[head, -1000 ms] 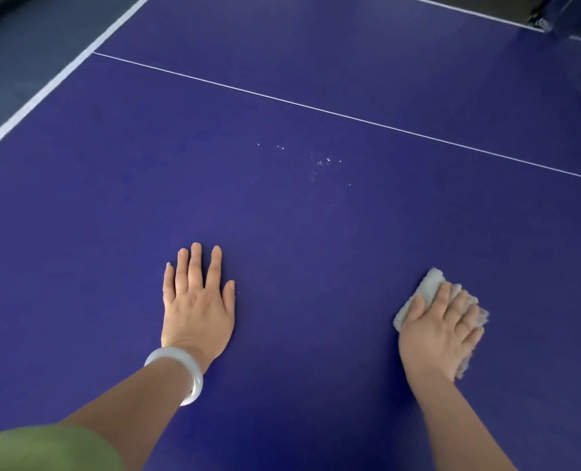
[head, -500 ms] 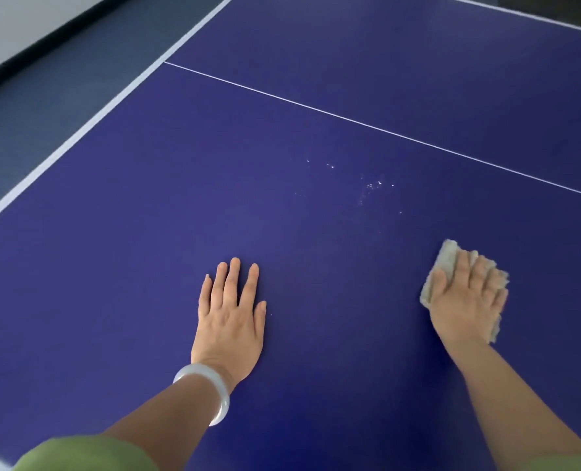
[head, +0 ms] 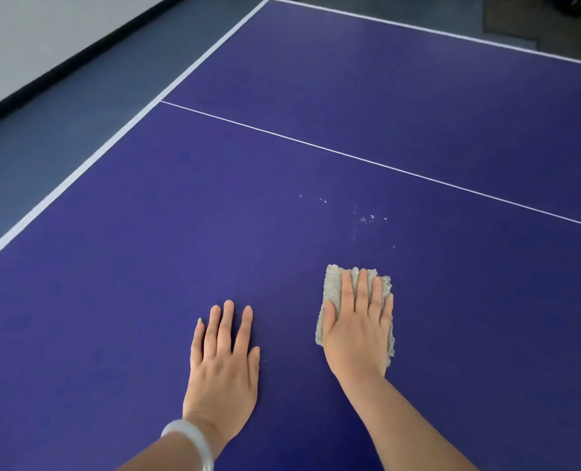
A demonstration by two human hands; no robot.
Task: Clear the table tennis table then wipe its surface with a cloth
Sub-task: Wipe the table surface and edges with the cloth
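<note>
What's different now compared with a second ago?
The right hand, pressing flat on the cloth, slid it leftward across the table. It is now nearer the left hand and just short of the white specks. Nothing was picked up or let go. The left hand stayed flat in place, and the specks are still unwiped.

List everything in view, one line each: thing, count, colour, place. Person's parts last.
table tennis table: one, purple-blue, fills most of the view
white lines: three, along its left and far edges and across its middle
cloth: one, beige, flat on the table
specks: several, white, on the table beyond the cloth
floor: one, grey-blue, left of table
wall: one, white, top left
bangle: one, pale, left wrist
left hand: one, flat on table
right hand: one, flat on cloth
</note>
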